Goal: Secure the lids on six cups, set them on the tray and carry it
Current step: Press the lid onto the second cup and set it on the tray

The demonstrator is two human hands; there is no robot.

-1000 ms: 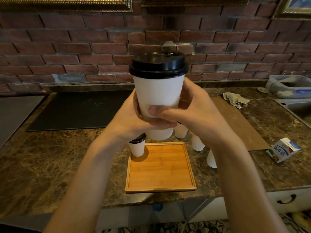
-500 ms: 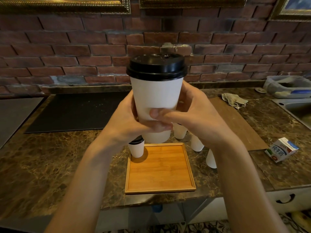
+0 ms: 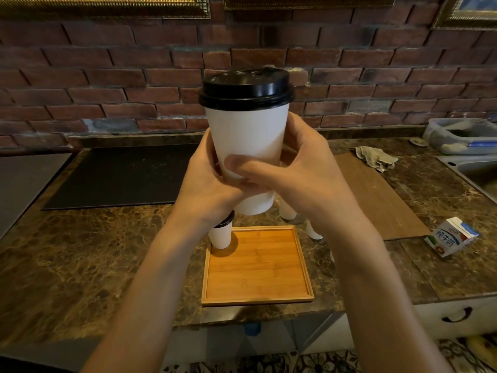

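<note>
The held cup [image 3: 246, 146] hides the fingertips of the left hand [image 3: 207, 184] and of the right hand [image 3: 304, 173], which go behind its wall. At the far left corner of the tray [image 3: 258, 300], the left wrist covers most of the lid of the standing cup [image 3: 220, 236]. Beyond the tray's far right corner, the right hand and forearm hide the tops of the other white cups [image 3: 313, 231], so I cannot tell their number or their lids. The sink [image 3: 473, 170] and a plastic container [image 3: 457, 135] are cut by the right edge.

Red brick wall [image 3: 107, 76]; gilt picture frames [image 3: 107, 6] above. Brown marbled stone counter [image 3: 67, 259] bearing flat black rectangular panel [image 3: 121, 179]. Steel sink [image 3: 473, 170] far right. Floral-patterned floor tiles [image 3: 322, 363] below.
</note>
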